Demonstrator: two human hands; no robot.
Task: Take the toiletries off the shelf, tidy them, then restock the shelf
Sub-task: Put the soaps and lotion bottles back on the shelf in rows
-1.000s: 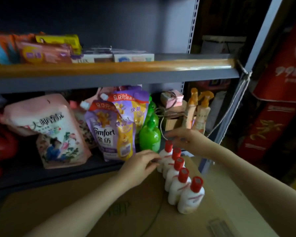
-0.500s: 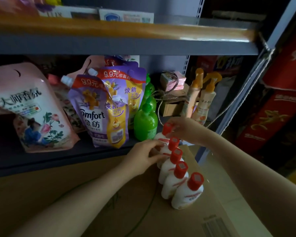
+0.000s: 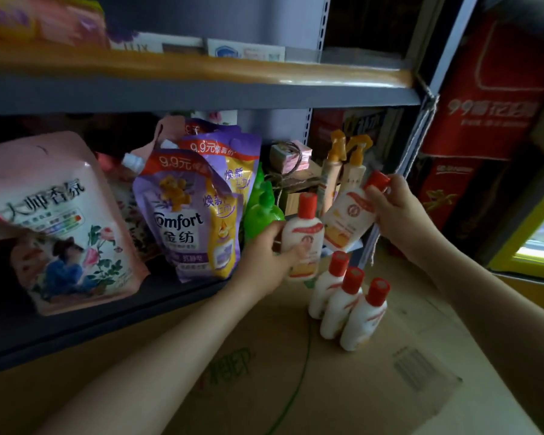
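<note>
My left hand (image 3: 266,251) grips a white lotion bottle with a red cap (image 3: 305,233), held upright in the air in front of the grey shelf (image 3: 107,312). My right hand (image 3: 396,211) holds a second such bottle (image 3: 349,221) near its red cap, tilted to the right. Three more white red-capped bottles (image 3: 349,306) stand in a row on the cardboard box (image 3: 264,387) below. On the shelf stand purple Comfort refill pouches (image 3: 189,215), a pink pouch (image 3: 54,221) and green bottles (image 3: 261,208).
Two orange-topped spray bottles (image 3: 346,171) and small boxes (image 3: 291,158) stand at the shelf's right end. An upper shelf (image 3: 201,92) overhangs with packets and boxes. A grey upright post (image 3: 427,120) with string and red cartons (image 3: 490,89) lie to the right.
Both hands have each lifted a bottle out of the row on the cardboard, up toward the shelf. The row has shrunk to three bottles. The view has shifted.
</note>
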